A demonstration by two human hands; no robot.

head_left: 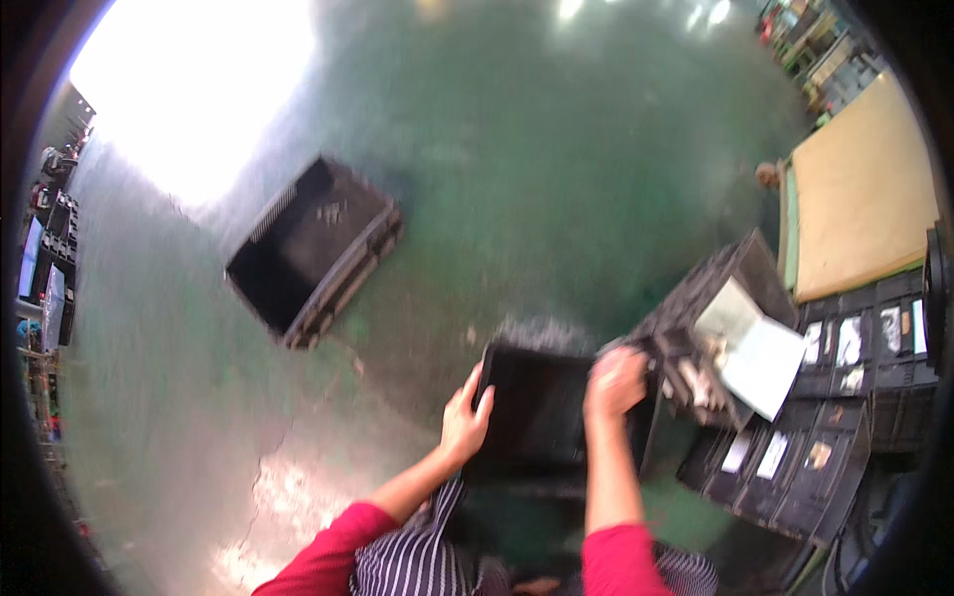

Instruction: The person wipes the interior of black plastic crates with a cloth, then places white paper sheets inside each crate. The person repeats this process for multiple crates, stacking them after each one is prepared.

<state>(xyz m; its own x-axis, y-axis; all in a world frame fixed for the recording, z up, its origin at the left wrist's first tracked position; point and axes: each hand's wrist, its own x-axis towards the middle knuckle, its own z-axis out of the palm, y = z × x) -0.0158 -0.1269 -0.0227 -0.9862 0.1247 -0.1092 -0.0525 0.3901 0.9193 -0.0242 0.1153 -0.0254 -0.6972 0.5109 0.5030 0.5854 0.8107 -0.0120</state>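
Left hand (465,417): gripping black bin (527,412).
Right hand (617,383): curled at bin's other side; grip unclear.
Bin work: seemingly underway; second bin (306,248), beyond left hand, untouched.

We are counting one left hand (464,427), one right hand (615,383), two red sleeves (343,544), one tan panel (865,189), one black crate (537,412) between the hands, another black crate (343,278) farther left.
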